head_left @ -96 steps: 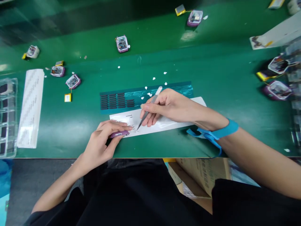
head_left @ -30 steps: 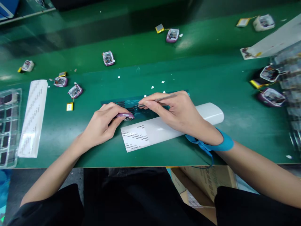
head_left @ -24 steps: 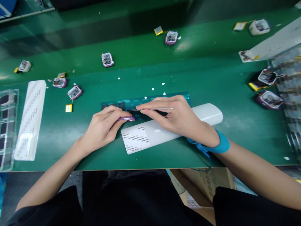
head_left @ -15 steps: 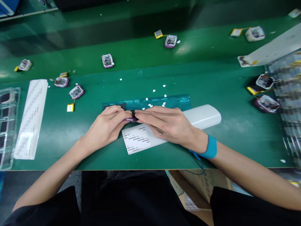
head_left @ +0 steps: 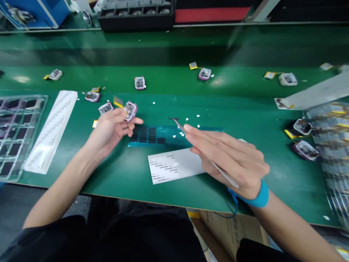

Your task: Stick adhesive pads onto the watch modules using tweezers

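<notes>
My left hand (head_left: 110,127) is closed on a purple watch case (head_left: 130,110) with its electronics exposed and a yellow-edged battery (head_left: 118,102) beside it. In my right hand (head_left: 231,156) is a pair of tweezers (head_left: 179,126), with a small black strip (head_left: 173,118) at the tips. Beneath them lies a blue film sheet (head_left: 170,141) bearing rows of black strips (head_left: 147,134). A white printed backing sheet (head_left: 174,165) sits nearer to me, partly covered by my right hand.
Several opened watch cases (head_left: 140,83) are spread across the green bench (head_left: 114,171). To the left are a clear plastic tray (head_left: 16,174) and a long printed strip (head_left: 51,133). Stacked trays (head_left: 334,160) stand at the right. A blue wrist strap (head_left: 260,196) has a trailing cord.
My hands have moved apart. The left has lifted the purple watch case up and to the left, and the right now shows tweezers with a black strip. The camera view has shifted too.
</notes>
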A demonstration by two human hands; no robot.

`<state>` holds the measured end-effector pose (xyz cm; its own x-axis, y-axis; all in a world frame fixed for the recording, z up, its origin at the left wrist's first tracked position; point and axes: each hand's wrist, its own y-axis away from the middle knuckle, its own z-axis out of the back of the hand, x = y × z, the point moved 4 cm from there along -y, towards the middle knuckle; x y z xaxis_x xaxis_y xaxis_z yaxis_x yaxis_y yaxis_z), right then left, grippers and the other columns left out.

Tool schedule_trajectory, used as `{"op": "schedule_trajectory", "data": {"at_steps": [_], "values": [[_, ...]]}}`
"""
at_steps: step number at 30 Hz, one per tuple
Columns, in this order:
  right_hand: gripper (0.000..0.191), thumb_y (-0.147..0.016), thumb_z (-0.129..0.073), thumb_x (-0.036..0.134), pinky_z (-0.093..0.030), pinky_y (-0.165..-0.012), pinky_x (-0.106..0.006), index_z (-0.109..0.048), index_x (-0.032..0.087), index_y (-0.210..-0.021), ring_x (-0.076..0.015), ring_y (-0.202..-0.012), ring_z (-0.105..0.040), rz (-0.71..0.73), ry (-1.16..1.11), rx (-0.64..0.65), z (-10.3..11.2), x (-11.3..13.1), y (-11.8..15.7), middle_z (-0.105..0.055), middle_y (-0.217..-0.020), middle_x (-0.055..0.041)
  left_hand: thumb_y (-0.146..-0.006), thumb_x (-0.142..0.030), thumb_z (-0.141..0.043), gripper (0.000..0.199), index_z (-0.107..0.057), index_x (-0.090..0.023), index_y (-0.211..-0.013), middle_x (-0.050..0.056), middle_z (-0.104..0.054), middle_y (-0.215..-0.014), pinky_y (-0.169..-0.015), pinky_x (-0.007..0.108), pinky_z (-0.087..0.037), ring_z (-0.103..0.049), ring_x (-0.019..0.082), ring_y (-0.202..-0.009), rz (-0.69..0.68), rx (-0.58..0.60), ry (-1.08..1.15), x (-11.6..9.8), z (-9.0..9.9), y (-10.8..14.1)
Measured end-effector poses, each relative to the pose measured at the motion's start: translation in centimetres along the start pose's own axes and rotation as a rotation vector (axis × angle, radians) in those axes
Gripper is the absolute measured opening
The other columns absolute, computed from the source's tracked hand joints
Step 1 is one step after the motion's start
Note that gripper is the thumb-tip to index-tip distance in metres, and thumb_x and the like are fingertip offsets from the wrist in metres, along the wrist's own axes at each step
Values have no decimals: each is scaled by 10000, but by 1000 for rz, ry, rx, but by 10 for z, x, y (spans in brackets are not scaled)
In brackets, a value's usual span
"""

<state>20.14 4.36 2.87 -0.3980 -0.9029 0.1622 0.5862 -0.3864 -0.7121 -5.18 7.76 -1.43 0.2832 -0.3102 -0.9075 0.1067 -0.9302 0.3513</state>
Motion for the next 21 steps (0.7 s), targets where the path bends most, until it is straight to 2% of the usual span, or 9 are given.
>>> {"op": "schedule_trajectory", "data": {"at_steps": [2,5,7,10,12,16,19,21], "values": [[430,-902,-695,-29,-669,-948,-343,-635,40,-1323,-253,-1116,-748,7,-1,17,1,2,1,-740,-1209,-187,-892,-55,-552,163,-655,-104,-775,139,-778,-776,-483,204,-507,-622,119,-542,174,56,77,10,-4,1],[555,-927,-675,-14,-682,-927,-365,-552,126,-1450,-243,-1120,-746,-2,0,53,2,4,2,-719,-1264,-137,-886,-120,-628,105,-710,-77,-836,126,-777,-796,-449,180,-483,-604,108,-546,218,180,101,18,-15,11],[507,-951,-656,12,-678,-935,-364,-567,134,-1435,-234,-1141,-737,3,-5,110,2,6,3,-706,-1287,-131,-885,-184,-688,116,-728,-85,-841,113,-777,-823,-405,150,-428,-589,96,-553,199,219,67,20,-20,18],[341,-979,-632,44,-658,-968,-336,-646,101,-1315,-212,-1166,-725,36,11,199,0,8,4,-703,-1298,-131,-871,-259,-740,161,-742,-102,-837,109,-777,-858,-350,139,-347,-583,94,-558,191,267,-3,20,-22,25],[276,-999,-608,60,-655,-951,-316,-669,89,-1267,-200,-1133,-737,80,37,187,-3,9,6,-714,-1287,-117,-869,-282,-748,177,-758,-107,-848,102,-771,-854,-348,140,-334,-568,85,-542,182,285,-34,19,-22,25],[238,-1008,-606,84,-659,-850,-281,-691,104,-1230,-175,-1033,-758,158,69,79,-6,11,8,-743,-1246,-87,-792,-254,-829,153,-764,-116,-793,32,-703,-697,-394,121,-384,-532,52,-509,68,171,-43,19,-18,22],[213,-993,-655,114,-653,-796,-289,-702,125,-1200,-176,-1024,-752,143,70,169,-9,13,6,-751,-1235,-73,-711,-209,-870,165,-728,-130,-737,0,-673,-637,-462,139,-500,-610,74,-521,11,62,-11,22,-15,20],[202,-1008,-636,125,-646,-783,-304,-703,125,-1198,-183,-1032,-746,141,63,215,-11,15,5,-752,-1237,-72,-712,-200,-857,188,-677,-147,-697,1,-697,-655,-540,175,-581,-686,108,-554,11,10,-2,24,-15,21]]}}
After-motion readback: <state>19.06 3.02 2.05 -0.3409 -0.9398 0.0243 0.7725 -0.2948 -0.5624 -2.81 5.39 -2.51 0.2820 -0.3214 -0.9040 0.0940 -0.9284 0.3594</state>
